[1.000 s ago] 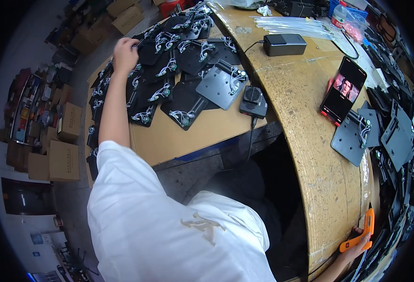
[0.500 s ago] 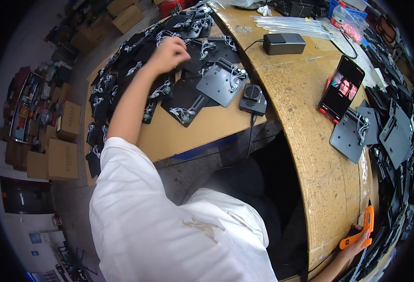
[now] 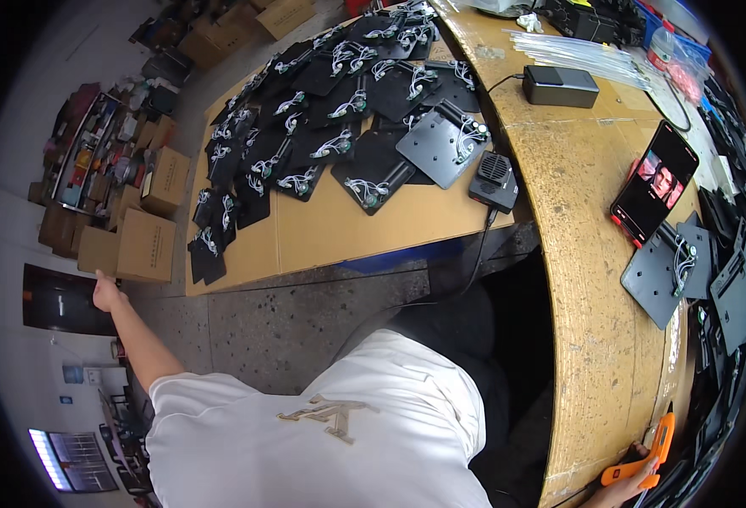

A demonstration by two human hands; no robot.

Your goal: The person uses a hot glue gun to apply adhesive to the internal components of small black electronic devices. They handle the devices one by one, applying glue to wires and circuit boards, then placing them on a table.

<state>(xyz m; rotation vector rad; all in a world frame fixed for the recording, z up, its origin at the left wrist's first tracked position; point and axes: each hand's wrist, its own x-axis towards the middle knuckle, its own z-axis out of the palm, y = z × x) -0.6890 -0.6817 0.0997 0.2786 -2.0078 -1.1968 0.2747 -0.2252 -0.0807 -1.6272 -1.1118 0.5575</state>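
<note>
My left arm is stretched out to the left, away from the tables. At its end my left hand (image 3: 107, 293) is in the air over the floor, a finger stretched out and nothing visible in it. At the lower right, my right hand (image 3: 627, 488) is wrapped round the handle of an orange hot glue gun (image 3: 662, 440), its dark nozzle pointing away from me. Beside the gun lie stacked black plates (image 3: 715, 415). A black plate with white wires (image 3: 659, 275) rests on the bench, further up from the gun.
Many wired black plates (image 3: 322, 76) cover a cardboard-topped table (image 3: 305, 241). A small black fan-like device (image 3: 493, 182) sits at its corner. The bench (image 3: 589, 296) holds a phone on a stand (image 3: 656, 182), a black box (image 3: 559, 86) and clear glue sticks (image 3: 576, 59). Cartons (image 3: 146, 250) stand left.
My left hand has swung from above the wired plates out to the left, past the table. The view has shifted. My right hand still grips the glue gun.
</note>
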